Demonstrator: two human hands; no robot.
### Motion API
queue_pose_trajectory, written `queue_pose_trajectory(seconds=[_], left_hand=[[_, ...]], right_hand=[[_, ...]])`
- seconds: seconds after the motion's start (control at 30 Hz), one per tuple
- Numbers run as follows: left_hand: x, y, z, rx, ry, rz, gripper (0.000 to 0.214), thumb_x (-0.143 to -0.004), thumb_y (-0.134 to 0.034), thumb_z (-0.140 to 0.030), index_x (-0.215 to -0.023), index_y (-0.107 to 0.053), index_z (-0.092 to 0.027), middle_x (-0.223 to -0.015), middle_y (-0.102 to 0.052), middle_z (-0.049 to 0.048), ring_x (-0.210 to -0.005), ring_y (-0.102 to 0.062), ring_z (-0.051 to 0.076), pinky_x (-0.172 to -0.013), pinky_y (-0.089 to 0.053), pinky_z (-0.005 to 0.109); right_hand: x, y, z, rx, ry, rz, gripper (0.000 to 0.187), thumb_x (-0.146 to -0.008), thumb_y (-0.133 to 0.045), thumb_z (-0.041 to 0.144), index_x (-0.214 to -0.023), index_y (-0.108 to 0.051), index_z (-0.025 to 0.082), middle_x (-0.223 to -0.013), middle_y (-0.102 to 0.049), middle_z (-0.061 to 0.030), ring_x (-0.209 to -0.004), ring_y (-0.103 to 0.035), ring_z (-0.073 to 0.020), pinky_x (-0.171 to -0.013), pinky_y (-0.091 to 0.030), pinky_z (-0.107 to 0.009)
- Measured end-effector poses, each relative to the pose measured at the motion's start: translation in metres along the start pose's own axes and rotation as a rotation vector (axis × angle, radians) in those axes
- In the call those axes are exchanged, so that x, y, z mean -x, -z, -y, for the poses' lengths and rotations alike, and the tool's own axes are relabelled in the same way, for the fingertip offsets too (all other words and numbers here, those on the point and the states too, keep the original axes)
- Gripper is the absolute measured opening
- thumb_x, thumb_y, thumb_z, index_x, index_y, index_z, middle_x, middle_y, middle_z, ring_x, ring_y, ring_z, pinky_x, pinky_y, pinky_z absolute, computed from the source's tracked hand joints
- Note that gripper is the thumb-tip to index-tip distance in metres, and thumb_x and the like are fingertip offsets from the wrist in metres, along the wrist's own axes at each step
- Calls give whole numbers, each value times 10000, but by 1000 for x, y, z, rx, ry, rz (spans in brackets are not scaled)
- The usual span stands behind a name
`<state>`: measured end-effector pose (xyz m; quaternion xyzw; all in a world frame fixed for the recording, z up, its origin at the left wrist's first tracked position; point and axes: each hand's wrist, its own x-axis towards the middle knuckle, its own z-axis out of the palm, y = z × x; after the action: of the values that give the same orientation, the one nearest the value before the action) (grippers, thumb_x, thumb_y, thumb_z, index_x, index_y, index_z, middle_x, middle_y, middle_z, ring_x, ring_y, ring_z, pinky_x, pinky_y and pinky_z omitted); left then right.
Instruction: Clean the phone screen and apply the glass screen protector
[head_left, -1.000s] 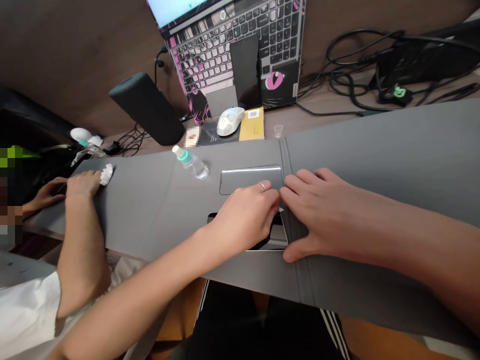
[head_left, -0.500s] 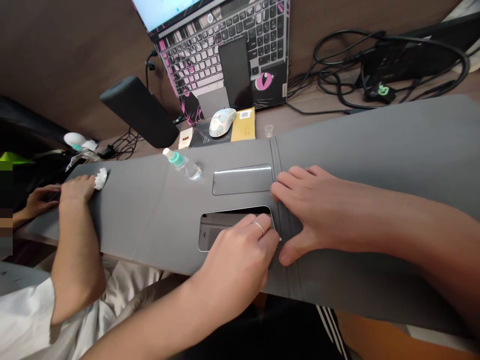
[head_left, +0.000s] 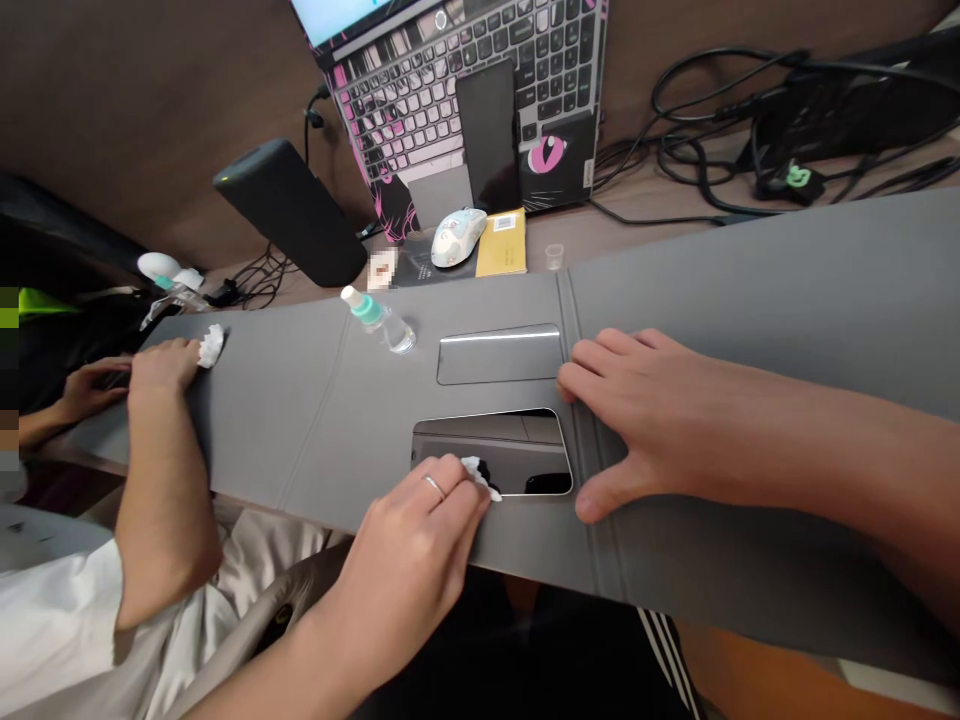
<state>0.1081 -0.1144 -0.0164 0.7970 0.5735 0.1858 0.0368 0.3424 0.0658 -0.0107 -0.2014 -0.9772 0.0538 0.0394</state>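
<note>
A smartphone (head_left: 536, 455) lies face up on the grey desk mat (head_left: 337, 430), its dark screen reflecting. My left hand (head_left: 416, 540), with a ring on one finger, pinches a crumpled white tissue (head_left: 474, 468) against the phone's near edge. The hand covers the phone's lower left part. Just beyond the phone lies a clear glass screen protector (head_left: 499, 358) with a dark outline. My right hand (head_left: 637, 420) rests open on the mat to the right of both, fingers spread and holding nothing. Left of the protector stands a clear spray bottle (head_left: 386, 325) with a mint-green neck.
At the back sits a laptop (head_left: 420, 120) with another phone (head_left: 487, 135) leaning on it. A mouse (head_left: 457, 238), a yellow packet (head_left: 502, 245) and a black speaker-like block (head_left: 300, 215) stand before it. Cables (head_left: 697, 150) coil at right. Another person's arm (head_left: 165, 480) rests at left beside a crumpled tissue (head_left: 211, 346).
My left hand has slid left and toward me across the phone, uncovering its right end and showing the tissue. My right hand stays spread on the mat. The view has shifted slightly.
</note>
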Motion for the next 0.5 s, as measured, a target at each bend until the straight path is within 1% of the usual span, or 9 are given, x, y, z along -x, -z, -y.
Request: queue_pose_trajectory(seconds=[0.13, 0.23, 0.37, 0.5], left_hand=[[17, 6, 15, -30, 40, -37, 176, -1074, -536, -72, -1024, -668, -178, -922, -698, 47, -823, -713, 195, -723, -603, 320], [27, 9, 23, -44, 59, -62, 167, -1071, -546, -68, -1021, -658, -181, -899, -685, 45, -824, -726, 197, -721, -607, 314], [36, 11, 29, -72, 75, -93, 179, -1064, -541, -52, -1022, -644, -193, -868, -663, 33, -785, -712, 188, -698, -604, 305], [37, 12, 32, -90, 65, -81, 189, -1049, -529, -24, -1043, -635, -181, -882, -674, 47, -793, -702, 200, -684, -599, 309]], right_hand=[[1, -10, -5, 43, 63, -66, 762, -791, -629, 956, -906, -637, 203, -911, -601, -77, -819, -525, -273, -722, -363, -393], [1, -14, -4, 16, 100, -64, 717, -832, -645, 906, -956, -663, 200, -920, -623, -88, -834, -538, -286, -732, -368, -402], [-2, -13, -1, -38, 128, -70, 628, -865, -684, 834, -940, -660, 212, -917, -643, -87, -828, -553, -291, -734, -386, -412], [-4, -8, 0, -45, 126, -56, 591, -896, -661, 808, -934, -672, 218, -915, -657, -96, -819, -578, -310, -712, -419, -433]])
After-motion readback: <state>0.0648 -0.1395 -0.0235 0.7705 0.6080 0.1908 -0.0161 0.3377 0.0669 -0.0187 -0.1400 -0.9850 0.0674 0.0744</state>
